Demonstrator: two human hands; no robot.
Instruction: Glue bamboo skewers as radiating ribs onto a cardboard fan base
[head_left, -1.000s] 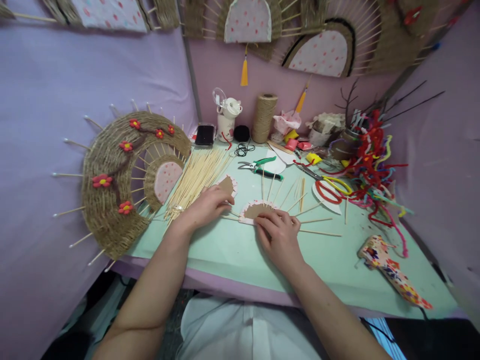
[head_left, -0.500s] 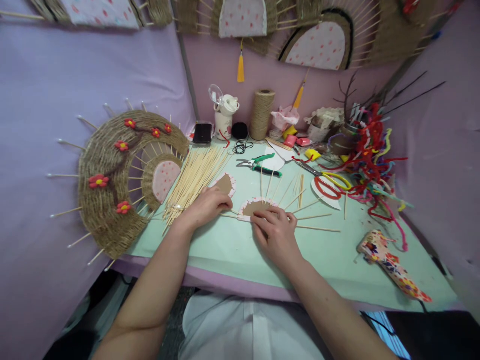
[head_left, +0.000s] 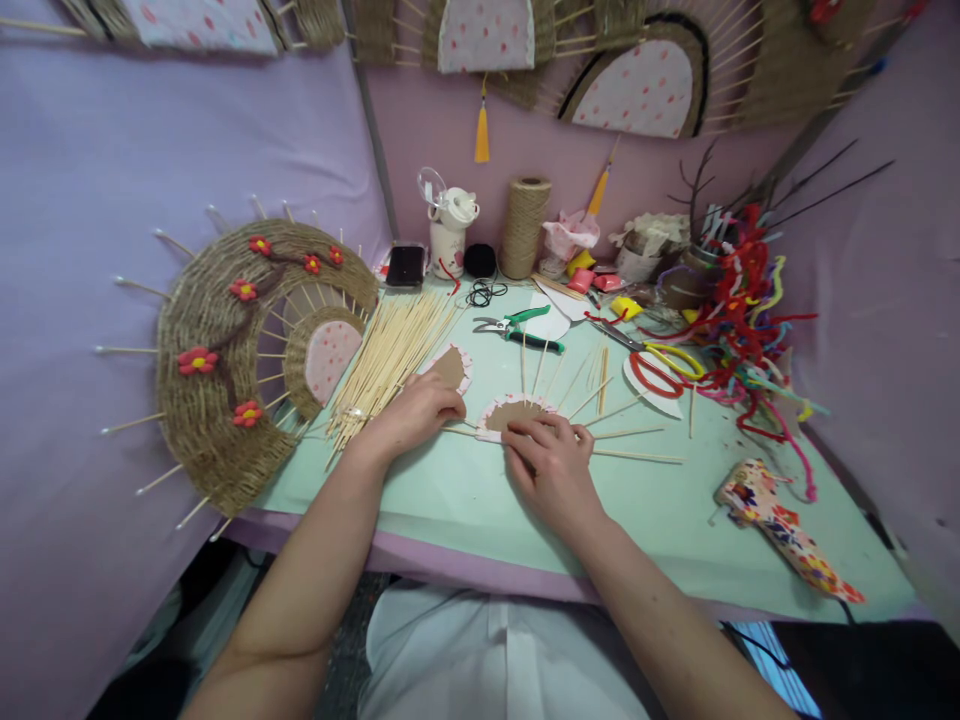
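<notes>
A brown half-round card piece [head_left: 514, 412] with a pink trimmed edge lies on the green table [head_left: 465, 500], thin bamboo sticks fanning out from it. My right hand [head_left: 553, 470] rests on its near edge, fingers bent and pressing down on it. My left hand [head_left: 414, 412] lies just left of it, fingers curled over a stick beside a second brown card piece [head_left: 451, 368]. A bundle of bamboo sticks [head_left: 390, 355] lies further left.
A large woven twine fan with red flowers [head_left: 232, 360] leans at the left. Green pliers [head_left: 517, 332], red-and-yellow scissors [head_left: 660, 370], a twine spool [head_left: 523, 228], a white cup [head_left: 448, 235], a tangle of pipe cleaners [head_left: 739, 320] and a patterned glue gun [head_left: 780, 540] lie around.
The view has shifted slightly. My right hand has slid a little to the left along the card's near edge; my left hand has barely moved.
</notes>
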